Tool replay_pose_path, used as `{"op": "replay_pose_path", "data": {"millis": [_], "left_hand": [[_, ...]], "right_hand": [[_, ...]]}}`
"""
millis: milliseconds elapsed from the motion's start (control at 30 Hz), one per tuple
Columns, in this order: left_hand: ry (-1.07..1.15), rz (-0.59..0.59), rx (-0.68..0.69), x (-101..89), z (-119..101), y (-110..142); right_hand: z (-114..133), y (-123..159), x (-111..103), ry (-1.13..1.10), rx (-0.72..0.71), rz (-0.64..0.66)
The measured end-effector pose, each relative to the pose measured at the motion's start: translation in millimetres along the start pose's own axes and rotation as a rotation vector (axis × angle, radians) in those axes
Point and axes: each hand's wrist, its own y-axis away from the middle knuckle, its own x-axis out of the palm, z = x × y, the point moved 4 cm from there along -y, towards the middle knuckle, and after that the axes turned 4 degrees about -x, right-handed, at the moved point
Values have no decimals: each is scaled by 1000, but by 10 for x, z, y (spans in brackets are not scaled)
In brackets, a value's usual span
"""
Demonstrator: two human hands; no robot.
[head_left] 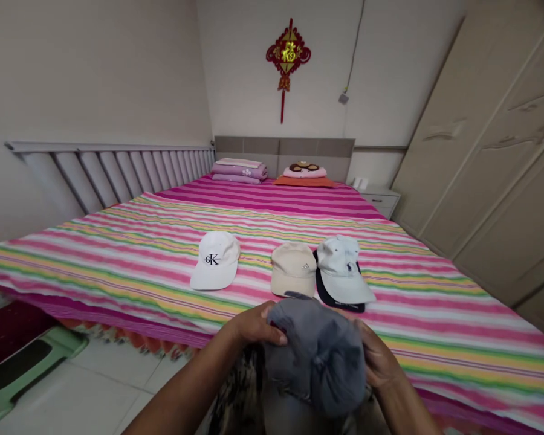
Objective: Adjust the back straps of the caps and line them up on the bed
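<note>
I hold a grey-blue baseball cap (320, 356) in front of me, above the near edge of the bed, its crown crumpled and slightly blurred. My left hand (257, 326) grips its left side with the thumb on top. On the opposite side my right hand (378, 356) is closed on the cap's edge, some fingers hidden behind it. Beyond it on the bed lie a white cap (220, 260) with black letters, a beige cap (294, 266) with a small logo, and a pale blue cap (342, 269) resting over a black cap (329, 296).
The bed (140, 260) has a striped cover. Folded purple bedding (239, 171) and an orange pillow (303, 181) lie by the headboard (254, 147). A radiator (118, 175) runs along the left, a wardrobe (480, 151) stands right, a green stool (36, 368) lower left.
</note>
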Motion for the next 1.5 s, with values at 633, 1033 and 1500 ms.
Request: {"op": "replay_pose_path", "data": {"millis": [633, 1033, 1500], "left_hand": [[130, -246, -51, 292, 173, -123], [-335, -320, 116, 308, -67, -2], [-969, -473, 452, 520, -198, 44]], "right_hand": [[236, 180, 397, 516, -174, 18], [333, 425, 864, 1680, -810, 92], [269, 322, 634, 1365, -537, -142]]}}
